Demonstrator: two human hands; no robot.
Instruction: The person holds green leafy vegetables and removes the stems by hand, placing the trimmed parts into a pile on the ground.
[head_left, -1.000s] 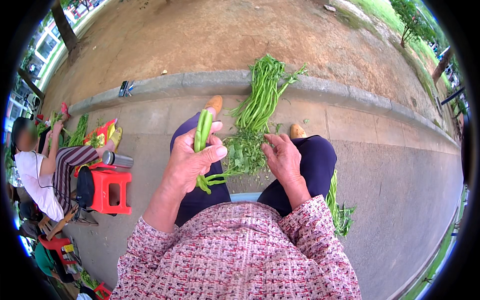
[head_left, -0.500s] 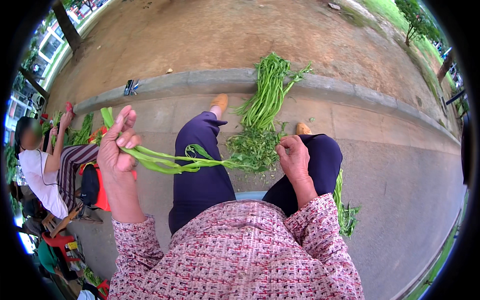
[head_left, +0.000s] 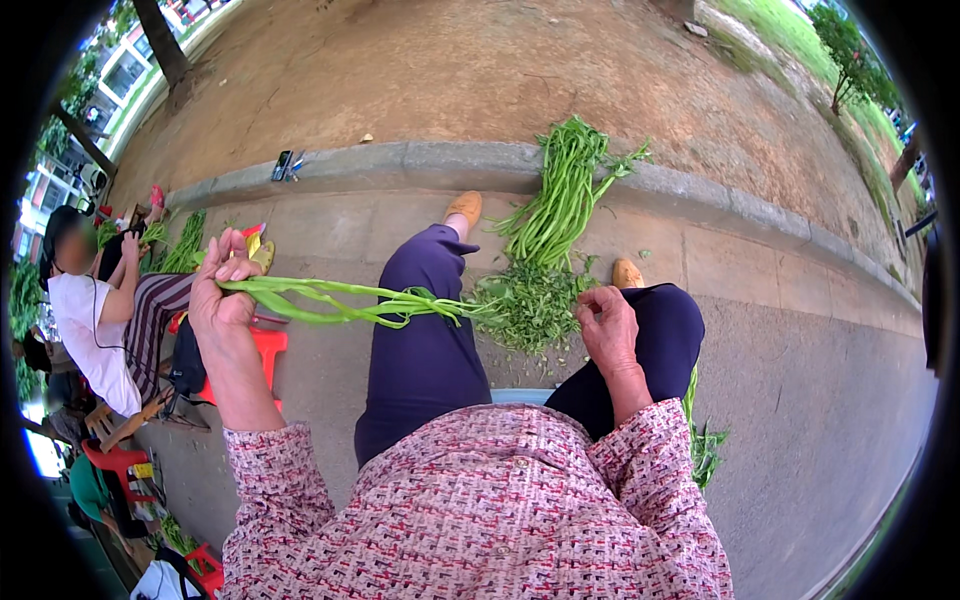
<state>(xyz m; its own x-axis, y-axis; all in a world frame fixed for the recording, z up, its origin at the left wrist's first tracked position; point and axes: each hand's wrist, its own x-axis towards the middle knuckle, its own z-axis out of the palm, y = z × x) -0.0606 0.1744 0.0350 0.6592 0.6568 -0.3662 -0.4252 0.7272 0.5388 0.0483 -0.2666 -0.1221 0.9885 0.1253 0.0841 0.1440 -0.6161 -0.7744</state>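
Note:
A few long green vegetable stems [head_left: 350, 300], which look like water spinach, stretch sideways over my left thigh. My left hand [head_left: 222, 290] is closed on their thick ends, and their thin tips reach toward a heap of loose leaves [head_left: 535, 305] on the ground between my feet. At that heap's right side is my right hand [head_left: 610, 330], its thumb and fingers pinched together. Whatever may be between those fingertips is too small to make out. Just beyond the leaves, a bundle of the same stems [head_left: 562, 200] leans across the curb.
The concrete curb [head_left: 400, 165] runs across in front, with a phone-like dark object [head_left: 282, 166] on it. More greens [head_left: 708, 450] lie beside my right leg. At the left sits a person [head_left: 95, 320] handling greens, near a red stool [head_left: 265, 350].
The stems have come down from a slant to nearly level, and my left hand's grip has shifted. My right hand has stayed beside the leaf heap. The whole view has shifted slightly.

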